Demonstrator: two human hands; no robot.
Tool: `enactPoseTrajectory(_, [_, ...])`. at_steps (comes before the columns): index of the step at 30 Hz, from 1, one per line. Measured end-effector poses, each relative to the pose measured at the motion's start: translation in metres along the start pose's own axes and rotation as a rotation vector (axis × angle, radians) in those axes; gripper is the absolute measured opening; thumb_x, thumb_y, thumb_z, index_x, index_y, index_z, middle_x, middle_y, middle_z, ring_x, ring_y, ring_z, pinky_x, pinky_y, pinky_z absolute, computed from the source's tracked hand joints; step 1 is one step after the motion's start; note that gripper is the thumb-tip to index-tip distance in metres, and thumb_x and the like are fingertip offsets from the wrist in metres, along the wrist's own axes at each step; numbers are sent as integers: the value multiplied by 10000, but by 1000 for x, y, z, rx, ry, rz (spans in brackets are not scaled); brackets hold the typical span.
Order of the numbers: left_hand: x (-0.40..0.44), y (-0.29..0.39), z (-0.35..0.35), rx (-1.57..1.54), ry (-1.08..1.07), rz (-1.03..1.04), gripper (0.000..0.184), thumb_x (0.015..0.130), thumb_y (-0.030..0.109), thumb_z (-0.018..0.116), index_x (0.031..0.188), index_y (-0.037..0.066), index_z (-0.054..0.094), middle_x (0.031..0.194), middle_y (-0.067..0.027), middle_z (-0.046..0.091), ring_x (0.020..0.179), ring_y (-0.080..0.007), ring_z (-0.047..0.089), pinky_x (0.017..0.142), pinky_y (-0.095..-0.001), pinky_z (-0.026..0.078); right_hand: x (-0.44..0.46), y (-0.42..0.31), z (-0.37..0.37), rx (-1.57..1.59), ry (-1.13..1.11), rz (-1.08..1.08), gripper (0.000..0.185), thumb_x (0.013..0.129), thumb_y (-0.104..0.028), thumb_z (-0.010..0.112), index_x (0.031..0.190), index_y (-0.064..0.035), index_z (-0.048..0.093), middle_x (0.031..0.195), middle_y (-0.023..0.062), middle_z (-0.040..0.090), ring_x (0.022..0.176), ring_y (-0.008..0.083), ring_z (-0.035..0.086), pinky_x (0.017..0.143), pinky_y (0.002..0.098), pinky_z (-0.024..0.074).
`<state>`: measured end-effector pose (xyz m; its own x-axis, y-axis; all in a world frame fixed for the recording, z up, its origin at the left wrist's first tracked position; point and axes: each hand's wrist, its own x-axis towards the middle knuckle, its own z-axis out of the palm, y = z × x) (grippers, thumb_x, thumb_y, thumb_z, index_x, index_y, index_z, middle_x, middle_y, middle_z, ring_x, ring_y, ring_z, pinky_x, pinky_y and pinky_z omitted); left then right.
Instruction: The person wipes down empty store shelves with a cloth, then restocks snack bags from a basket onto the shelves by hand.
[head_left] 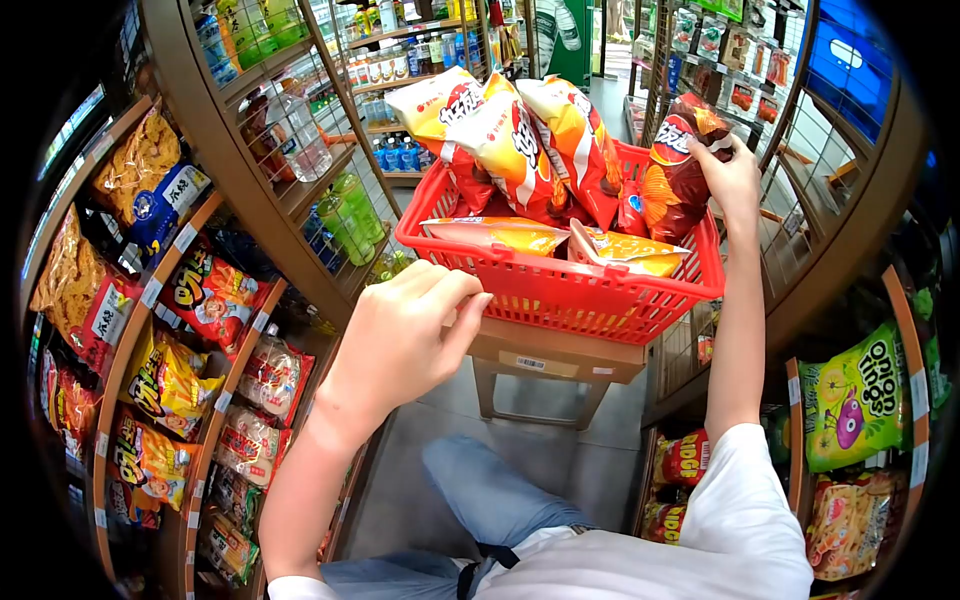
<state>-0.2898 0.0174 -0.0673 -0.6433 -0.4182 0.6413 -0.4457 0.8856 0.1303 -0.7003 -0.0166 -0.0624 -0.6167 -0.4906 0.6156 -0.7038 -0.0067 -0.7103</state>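
Observation:
A red plastic basket (590, 300) full of snack bags rests on a brown stool (545, 352). My right hand (733, 180) pinches the top edge of a dark brown and red snack bag (672, 185) at the basket's right side. My left hand (410, 330) is raised in front of the basket's left corner, its fingers curled together; whether anything small is between them cannot be made out. Several orange, white and red bags (515, 140) stand upright in the basket. Two more orange bags (500, 235) lie along its near side.
Shelves of snack bags (170, 385) curve along the left. On the right, a shelf holds a green onion rings bag (855, 400). Drink bottles (300, 135) stand on racks behind the left shelves. Grey floor tiles (430, 480) show below the stool.

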Motion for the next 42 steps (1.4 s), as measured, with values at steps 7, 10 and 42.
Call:
enactPoseTrajectory(7, [1,3,0,-40,8,-10,65,830,34,693,862,7,644,794,-122,667,733,-297,662,672,-364,538,1,-34,-32,256,134,-16,458,824,-248,784,1131,58,637,1045,96,686,921,139,624,844,288,479])
enactPoseTrajectory(10, [9,5,-2,-74,14,-10,69,846,40,686,891,-2,654,829,-130,687,751,-273,679,681,-345,543,12,-46,-46,783,51,-71,397,865,-134,720,1196,45,597,1138,105,662,990,166,648,863,298,493])
enactPoseTrajectory(42, [-51,-13,-59,-1039,143,-375,762,822,236,808,1379,-48,373,1303,-137,551,1187,-175,527,1026,-331,438,-122,-214,64,1345,-738,175,251,929,-175,604,1122,-14,604,1079,95,643,1001,176,651,889,322,522])
